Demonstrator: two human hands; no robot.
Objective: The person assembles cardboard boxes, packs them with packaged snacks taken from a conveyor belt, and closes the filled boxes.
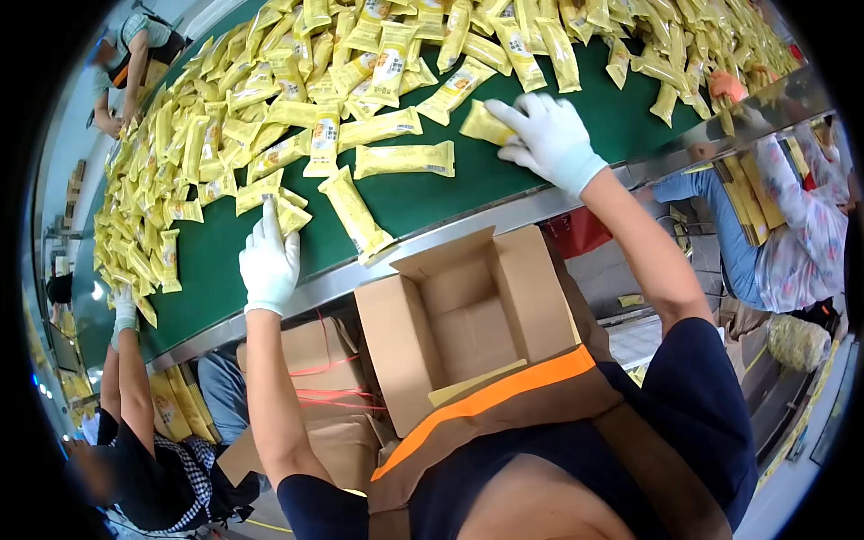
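Note:
My right hand [551,148], in a white glove, has its fingers and thumb around one end of a yellow snack packet [484,124] above the green conveyor belt [481,198]. On the left, my gloved left hand [270,263] reaches forward with fingers stretched out, its fingertips touching small yellow packets [259,193] on the belt. Between my hands lie several loose packets, among them a flat one [405,160] and a slanted one [355,214] near the metal edge. An open cardboard box [468,319] stands in front of my body, below the belt's edge.
A large heap of yellow packets [297,72] covers the far side of the belt. A metal rail [333,283] runs along its near edge. Co-workers stand or sit on both sides; a co-worker's gloved hand [124,310] is at left. Another carton [328,369] stands left of the box.

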